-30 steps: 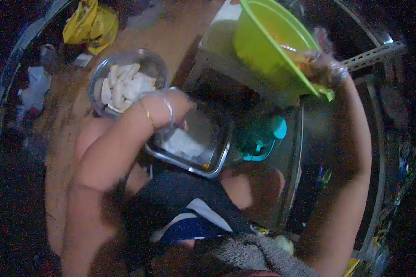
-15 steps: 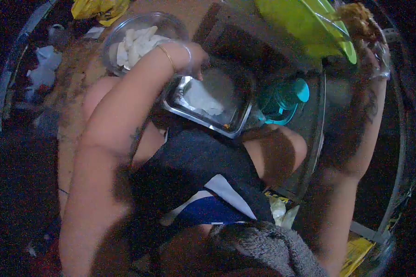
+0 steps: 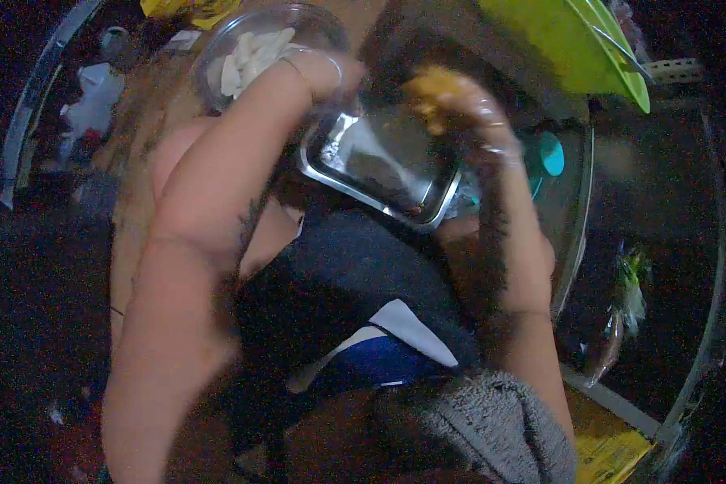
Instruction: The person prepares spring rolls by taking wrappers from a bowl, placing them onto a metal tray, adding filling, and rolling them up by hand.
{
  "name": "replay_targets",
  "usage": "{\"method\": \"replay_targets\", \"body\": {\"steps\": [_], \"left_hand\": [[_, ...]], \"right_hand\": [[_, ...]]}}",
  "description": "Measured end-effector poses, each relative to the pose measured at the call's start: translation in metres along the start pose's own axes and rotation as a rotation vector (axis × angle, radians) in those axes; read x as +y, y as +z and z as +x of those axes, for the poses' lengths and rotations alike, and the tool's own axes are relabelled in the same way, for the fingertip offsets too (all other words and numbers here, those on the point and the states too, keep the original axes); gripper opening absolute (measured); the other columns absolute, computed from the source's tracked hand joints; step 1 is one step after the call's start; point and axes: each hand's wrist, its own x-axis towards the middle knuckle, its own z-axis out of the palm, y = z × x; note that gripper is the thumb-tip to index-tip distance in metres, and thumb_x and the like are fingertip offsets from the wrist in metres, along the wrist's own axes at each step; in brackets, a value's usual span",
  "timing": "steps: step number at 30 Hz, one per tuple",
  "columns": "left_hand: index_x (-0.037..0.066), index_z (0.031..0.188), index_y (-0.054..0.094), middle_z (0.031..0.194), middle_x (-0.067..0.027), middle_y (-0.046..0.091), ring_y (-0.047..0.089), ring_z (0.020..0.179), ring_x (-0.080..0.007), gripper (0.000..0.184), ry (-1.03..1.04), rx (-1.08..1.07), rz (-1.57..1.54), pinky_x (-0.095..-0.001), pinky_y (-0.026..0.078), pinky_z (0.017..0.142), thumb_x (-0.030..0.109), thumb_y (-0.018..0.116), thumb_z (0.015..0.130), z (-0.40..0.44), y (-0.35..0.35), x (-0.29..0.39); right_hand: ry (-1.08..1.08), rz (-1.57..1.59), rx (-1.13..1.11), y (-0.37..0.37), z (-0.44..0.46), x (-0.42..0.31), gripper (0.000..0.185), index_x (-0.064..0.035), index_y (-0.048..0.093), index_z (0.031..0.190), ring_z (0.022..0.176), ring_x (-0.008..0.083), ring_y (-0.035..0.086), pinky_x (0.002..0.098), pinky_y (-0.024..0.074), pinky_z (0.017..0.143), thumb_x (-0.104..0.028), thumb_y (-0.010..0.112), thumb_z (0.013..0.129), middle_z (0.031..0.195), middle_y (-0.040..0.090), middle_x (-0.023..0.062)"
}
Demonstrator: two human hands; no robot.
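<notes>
My right hand [image 3: 480, 121], in a clear plastic glove, holds a clump of orange-brown crumbly food [image 3: 437, 90] above the far right side of a shiny metal tray [image 3: 353, 187]. The tray rests at my lap, with a pale patch inside that may be a sheet or a reflection. Over the tray's far left corner is my left hand [image 3: 337, 77], with a thin band at the wrist. It is smeared by motion and its fingers are unclear. Beside it, a clear round bowl [image 3: 207, 64] contains several pale, elongated pieces [image 3: 250, 60], partly covered by my left forearm.
A large lime-green basin [image 3: 561, 44] with a thin metal handle stands tilted at the far right. Behind my right wrist is a turquoise container [image 3: 551, 153]. A plastic-wrapped leafy bundle [image 3: 631, 294] lies further right. Yellow plastic [image 3: 194, 10] shows at the far left.
My right hand has swung left from the green basin to over the tray, carrying the clump of food. My left hand stays near the tray's far left corner. The whole view has shifted slightly.
</notes>
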Motion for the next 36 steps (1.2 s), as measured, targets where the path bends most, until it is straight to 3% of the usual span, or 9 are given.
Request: {"method": "replay_targets", "body": {"steps": [8,15,17,21,24,27,30,34,36], "left_hand": [[0.004,0.105,0.064,0.103,-0.0177,0.065,0.062,0.096,-0.0344,0.049,0.025,-0.140,-0.033,-0.0421,0.049,0.083,0.033,0.076,0.067,0.017,0.020,0.002],[0.004,0.102,0.062,0.096,-0.0201,0.065,0.063,0.094,-0.0337,0.030,0.064,-0.178,0.023,-0.0410,0.050,0.084,0.020,0.063,0.075,0.045,0.066,0.029],[0.003,0.099,0.063,0.098,-0.0205,0.064,0.062,0.096,-0.0337,0.029,0.076,0.023,-0.090,-0.0410,0.050,0.085,0.020,0.064,0.075,0.061,0.102,0.023],[0.004,0.099,0.066,0.101,-0.0207,0.064,0.063,0.094,-0.0333,0.024,0.009,-0.044,-0.087,-0.0409,0.050,0.084,0.012,0.054,0.080,0.058,0.095,0.046],[0.002,0.100,0.064,0.103,-0.0207,0.063,0.061,0.101,-0.0327,0.029,-0.109,-0.059,-0.022,-0.0408,0.051,0.084,0.019,0.064,0.076,0.066,0.122,0.052],[0.001,0.101,0.063,0.108,-0.0200,0.061,0.060,0.103,-0.0312,0.027,-0.145,-0.035,0.084,-0.0409,0.050,0.086,0.019,0.056,0.081,0.056,0.123,0.063],[0.002,0.103,0.063,0.110,-0.0195,0.061,0.059,0.103,-0.0318,0.026,-0.050,0.002,0.081,-0.0405,0.050,0.086,0.015,0.055,0.082,0.047,0.132,0.057],[0.001,0.104,0.064,0.105,-0.0201,0.062,0.060,0.102,-0.0315,0.027,-0.094,-0.112,-0.050,-0.0395,0.050,0.084,0.012,0.056,0.081,0.042,0.114,0.049],[0.002,0.103,0.064,0.105,-0.0199,0.063,0.061,0.101,-0.0313,0.026,-0.150,-0.165,-0.067,-0.0396,0.050,0.083,0.011,0.055,0.081,0.039,0.098,0.050]], "right_hand": [[0.501,-0.651,-0.107,-0.055,0.030,0.175,0.040,-0.0052,0.058,0.118,0.096,0.0159,0.060,0.0308,0.0461,0.088,-0.014,0.067,0.081,0.107,0.066,0.0049],[0.355,-0.854,-0.345,-0.083,0.023,0.175,0.050,-0.0077,0.055,0.123,0.113,0.0194,0.053,0.0324,0.0391,0.099,-0.017,0.071,0.077,0.123,0.058,0.0092],[0.334,-1.061,-0.171,-0.096,0.015,0.171,0.059,-0.0077,0.053,0.125,0.117,0.0222,0.049,0.0337,0.0375,0.101,-0.021,0.075,0.071,0.129,0.053,0.0106],[0.239,-1.048,0.018,-0.095,-0.001,0.152,0.083,-0.0072,0.048,0.128,0.122,0.0280,0.044,0.0360,0.0347,0.104,-0.029,0.084,0.058,0.132,0.049,0.0125],[0.217,-1.408,0.141,-0.054,-0.003,0.154,0.091,-0.0063,0.046,0.129,0.121,0.0317,0.043,0.0365,0.0331,0.105,-0.030,0.087,0.050,0.130,0.049,0.0147],[0.373,-1.346,-0.060,-0.026,0.006,0.137,0.087,-0.0059,0.047,0.127,0.122,0.0342,0.042,0.0381,0.0316,0.106,-0.030,0.086,0.053,0.130,0.048,0.0170],[0.146,-1.499,0.123,-0.074,0.007,0.243,0.086,-0.0059,0.047,0.127,0.123,0.0350,0.041,0.0393,0.0314,0.106,-0.036,0.084,0.056,0.131,0.046,0.0183],[0.388,-1.221,-0.137,-0.082,0.010,0.204,0.086,-0.0068,0.045,0.129,0.126,0.0345,0.038,0.0391,0.0301,0.106,-0.040,0.082,0.059,0.134,0.044,0.0187],[0.266,-1.386,-0.082,-0.076,0.009,0.194,0.084,-0.0075,0.044,0.131,0.127,0.0341,0.037,0.0391,0.0302,0.106,-0.039,0.080,0.062,0.134,0.044,0.0179]]}}
